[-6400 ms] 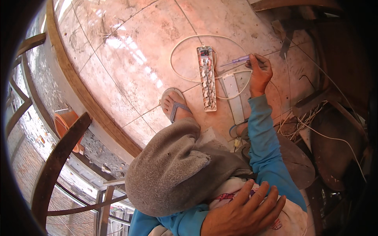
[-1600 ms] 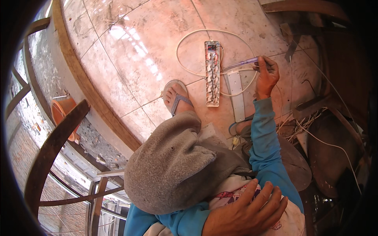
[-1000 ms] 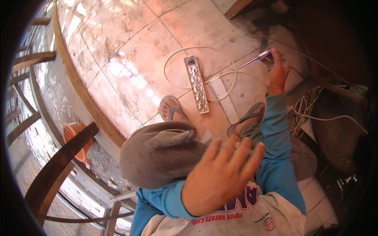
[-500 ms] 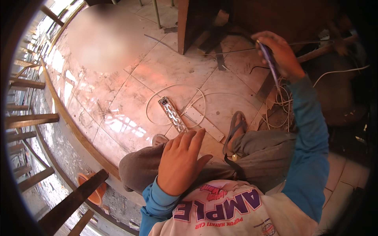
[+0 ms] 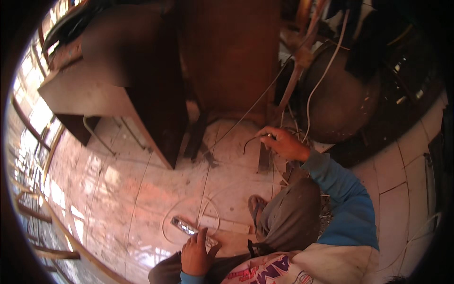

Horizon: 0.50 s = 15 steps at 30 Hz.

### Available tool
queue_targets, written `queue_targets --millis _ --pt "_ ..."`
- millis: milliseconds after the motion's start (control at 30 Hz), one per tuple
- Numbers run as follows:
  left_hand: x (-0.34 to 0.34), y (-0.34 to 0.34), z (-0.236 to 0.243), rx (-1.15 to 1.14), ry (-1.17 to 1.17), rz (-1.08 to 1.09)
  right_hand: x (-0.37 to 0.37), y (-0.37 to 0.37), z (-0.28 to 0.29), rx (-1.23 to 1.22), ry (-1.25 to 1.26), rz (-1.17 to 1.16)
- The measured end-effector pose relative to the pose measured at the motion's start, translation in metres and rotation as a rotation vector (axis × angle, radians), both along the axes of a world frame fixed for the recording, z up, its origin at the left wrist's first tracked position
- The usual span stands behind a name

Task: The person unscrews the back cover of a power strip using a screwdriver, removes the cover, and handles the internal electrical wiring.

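Observation:
My right hand (image 5: 283, 143) is closed in front of me, to the right. A small bright end (image 5: 269, 136) shows at its fingers; it appears to be the slim purple screwdriver seen earlier, otherwise hidden by the hand. A thin black wire (image 5: 245, 146) curves beside these fingers. My left hand (image 5: 196, 254) is over my lap with thumb and fingers apart, holding nothing. Just beyond its fingertips lies an opened power strip (image 5: 183, 225), its shiny inside showing. A flat white strip (image 5: 226, 224), like its cover, lies beside it on the tiles.
White cable (image 5: 164, 227) loops around the power strip. A wooden cabinet (image 5: 156, 109) stands ahead to the left, before a brown panel (image 5: 231, 57). A large round dark object (image 5: 338, 94) leans at the right, with a hanging white cable (image 5: 326, 71). A wooden railing (image 5: 52, 254) runs along the left.
The view has swung up and to the right, bringing in the cabinet and round object. My right hand has turned, hiding most of the screwdriver. My left hand stays near the power strip.

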<state>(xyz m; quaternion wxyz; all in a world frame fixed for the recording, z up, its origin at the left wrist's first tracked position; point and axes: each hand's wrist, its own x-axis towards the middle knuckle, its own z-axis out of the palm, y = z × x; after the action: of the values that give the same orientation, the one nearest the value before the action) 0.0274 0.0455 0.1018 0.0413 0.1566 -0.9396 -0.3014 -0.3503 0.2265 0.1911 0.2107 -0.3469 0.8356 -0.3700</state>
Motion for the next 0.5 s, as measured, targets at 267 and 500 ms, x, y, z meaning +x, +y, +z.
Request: queue_targets --millis 267,500 --pt "-0.015 -0.006 -0.021 0.013 0.122 -0.067 -0.032 0.060 0.051 -0.278 0.243 -0.143" --pt "-0.018 -0.014 -0.018 0.073 0.005 -0.029 -0.071 0.076 0.117 -0.494 0.453 -0.282"
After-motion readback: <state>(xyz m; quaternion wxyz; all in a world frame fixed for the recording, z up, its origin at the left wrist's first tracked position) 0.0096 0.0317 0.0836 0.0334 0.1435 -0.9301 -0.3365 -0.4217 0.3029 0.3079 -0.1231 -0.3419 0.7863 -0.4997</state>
